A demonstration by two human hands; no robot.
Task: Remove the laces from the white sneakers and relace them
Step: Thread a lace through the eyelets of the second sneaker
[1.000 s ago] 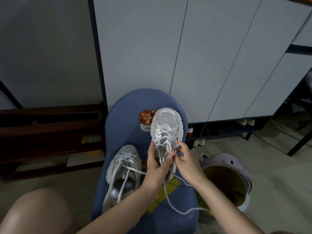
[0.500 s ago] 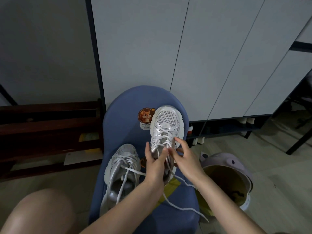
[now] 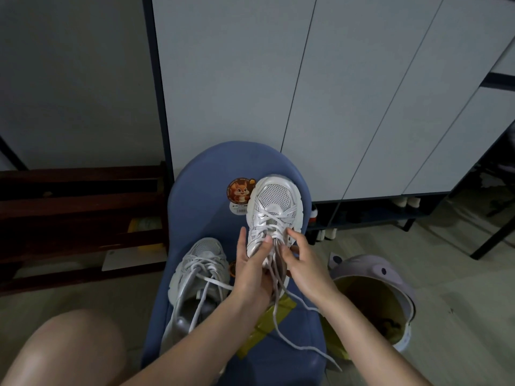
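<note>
My left hand (image 3: 252, 270) wraps its grip around the raised white sneaker (image 3: 271, 218), thumb pressed across the tongue; my right hand (image 3: 305, 263) pinches the laces (image 3: 276, 277) beside it. The shoe's long axis runs away from me, mesh toe pointing at the cabinet (image 3: 278, 79). The second sneaker (image 3: 199, 277) lies just left on the blue chair (image 3: 206, 196), laces loose.

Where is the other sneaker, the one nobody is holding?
The second sneaker lies on the blue chair, left of the left hand, nearer the camera than the squirrel sticker.
</note>
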